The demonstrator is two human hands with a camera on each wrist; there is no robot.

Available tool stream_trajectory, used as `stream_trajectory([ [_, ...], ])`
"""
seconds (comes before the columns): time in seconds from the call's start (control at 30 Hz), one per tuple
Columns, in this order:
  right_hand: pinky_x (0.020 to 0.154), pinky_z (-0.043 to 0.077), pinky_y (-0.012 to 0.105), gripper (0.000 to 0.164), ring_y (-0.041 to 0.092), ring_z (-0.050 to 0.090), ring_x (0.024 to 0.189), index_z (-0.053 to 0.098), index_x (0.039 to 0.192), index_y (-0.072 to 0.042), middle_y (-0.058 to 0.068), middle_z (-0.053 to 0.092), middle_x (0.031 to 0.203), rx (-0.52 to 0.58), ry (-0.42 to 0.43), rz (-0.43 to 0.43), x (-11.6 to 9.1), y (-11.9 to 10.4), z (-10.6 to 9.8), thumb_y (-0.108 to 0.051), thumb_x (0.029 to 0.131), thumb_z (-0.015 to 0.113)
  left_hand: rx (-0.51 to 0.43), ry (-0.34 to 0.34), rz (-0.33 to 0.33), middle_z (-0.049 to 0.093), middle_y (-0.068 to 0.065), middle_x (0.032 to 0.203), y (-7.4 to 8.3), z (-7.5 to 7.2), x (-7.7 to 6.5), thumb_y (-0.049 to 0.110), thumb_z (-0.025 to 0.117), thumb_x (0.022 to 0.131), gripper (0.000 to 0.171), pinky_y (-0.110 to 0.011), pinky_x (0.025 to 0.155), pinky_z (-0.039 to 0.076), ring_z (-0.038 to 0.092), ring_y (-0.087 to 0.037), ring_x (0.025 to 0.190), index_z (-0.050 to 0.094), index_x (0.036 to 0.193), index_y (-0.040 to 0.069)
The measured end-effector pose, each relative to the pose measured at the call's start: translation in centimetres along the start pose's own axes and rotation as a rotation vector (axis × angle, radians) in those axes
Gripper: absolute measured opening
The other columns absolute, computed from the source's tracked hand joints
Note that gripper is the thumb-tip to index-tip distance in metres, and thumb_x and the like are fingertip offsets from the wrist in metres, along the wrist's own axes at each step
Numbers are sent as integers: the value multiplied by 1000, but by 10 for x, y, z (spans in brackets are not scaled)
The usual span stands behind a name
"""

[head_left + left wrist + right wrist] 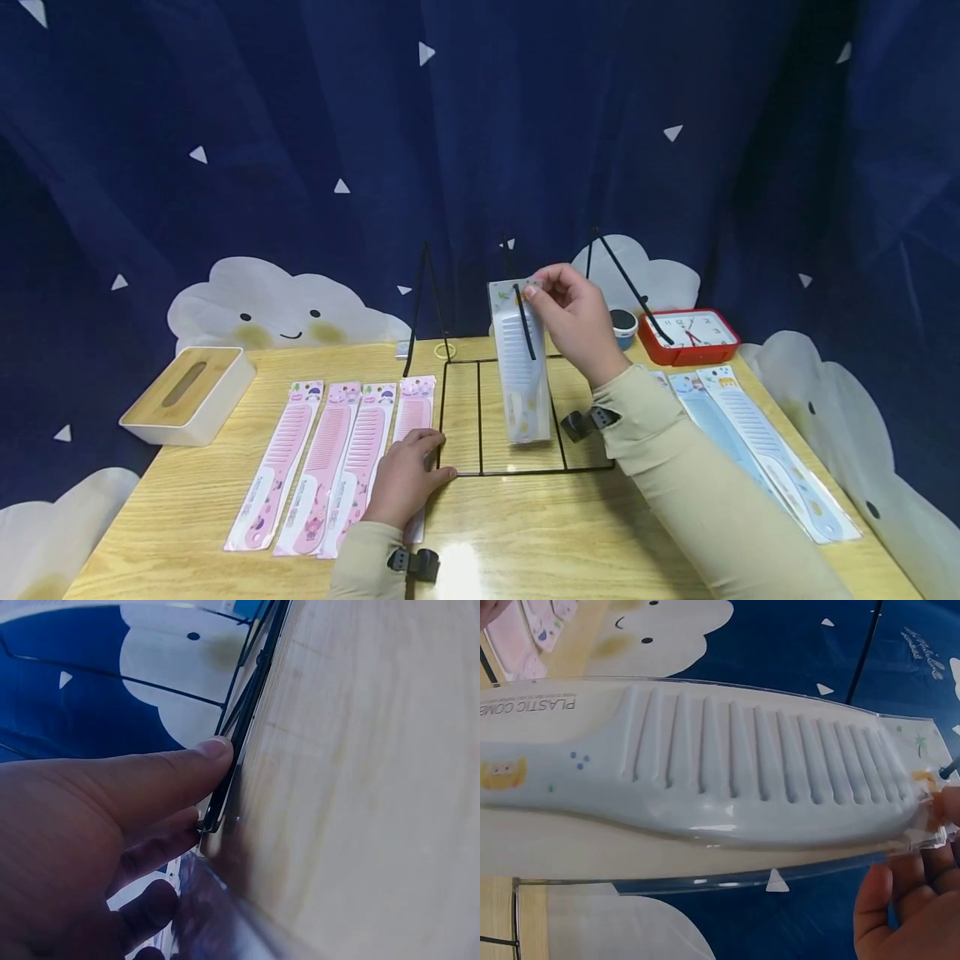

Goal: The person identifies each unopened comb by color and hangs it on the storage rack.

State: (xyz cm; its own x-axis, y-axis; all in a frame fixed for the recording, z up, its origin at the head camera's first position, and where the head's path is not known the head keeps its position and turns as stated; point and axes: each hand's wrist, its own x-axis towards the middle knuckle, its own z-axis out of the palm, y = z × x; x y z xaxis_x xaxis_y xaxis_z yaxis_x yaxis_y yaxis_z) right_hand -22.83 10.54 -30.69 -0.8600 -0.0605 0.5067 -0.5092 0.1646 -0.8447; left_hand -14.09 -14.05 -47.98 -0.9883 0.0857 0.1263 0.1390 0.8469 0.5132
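– Dark curtain (525, 125) is hanging across the far side, and your table (525, 533) is reaching out beneath it.

– How far am I getting?

– One comb (517, 392) is hanging at the middle of the rack (480, 417). Its middle rod (525, 323) seems to be passing through the packet's hole, but your right hand (577, 321) is pinching the top right corner, so letting go is not yet done.

– What is left?

– Four pink combs (277, 467) are lying on the left. At least two blue combs (776, 454) are lying on the right, another edge peeping past your sleeve (682, 467). No comb is hanging from the left rod (416, 310) or right rod (633, 286).

– My left hand?

– Your left hand (408, 475) is holding the rack's near left corner, thumb and fingers bent and slightly parted.

– Any room?

– Bare wood is showing on the near side. Mind your right: the right rod is ending over the clock (697, 333), touching or not I cannot tell, and the tub (623, 329) is standing just beside it. On your left, the nearest pink comb is lying just beside the rack.
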Motion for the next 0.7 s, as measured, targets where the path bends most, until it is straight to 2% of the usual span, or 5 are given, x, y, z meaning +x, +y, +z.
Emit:
stream_trajectory([
  [0.37,73,47,23,15,18,56,86,62,105,0,7,61,96,-16,10,19,21,9,3,-13,98,65,-9,-6,-18,65,-6,126,-1,-1,0,29,87,77,51,-49,97,49,61,-34,112,72,121,8],
  [0.7,74,47,25,18,18,55,87,64,108,-4,6,62,97,-65,27,74,43,17,5,-19,97,68,-8,-6,-2,65,-7,126,-1,-2,-1,30,87,77,52,-50,95,50,62,-34,111,72,121,8],
])
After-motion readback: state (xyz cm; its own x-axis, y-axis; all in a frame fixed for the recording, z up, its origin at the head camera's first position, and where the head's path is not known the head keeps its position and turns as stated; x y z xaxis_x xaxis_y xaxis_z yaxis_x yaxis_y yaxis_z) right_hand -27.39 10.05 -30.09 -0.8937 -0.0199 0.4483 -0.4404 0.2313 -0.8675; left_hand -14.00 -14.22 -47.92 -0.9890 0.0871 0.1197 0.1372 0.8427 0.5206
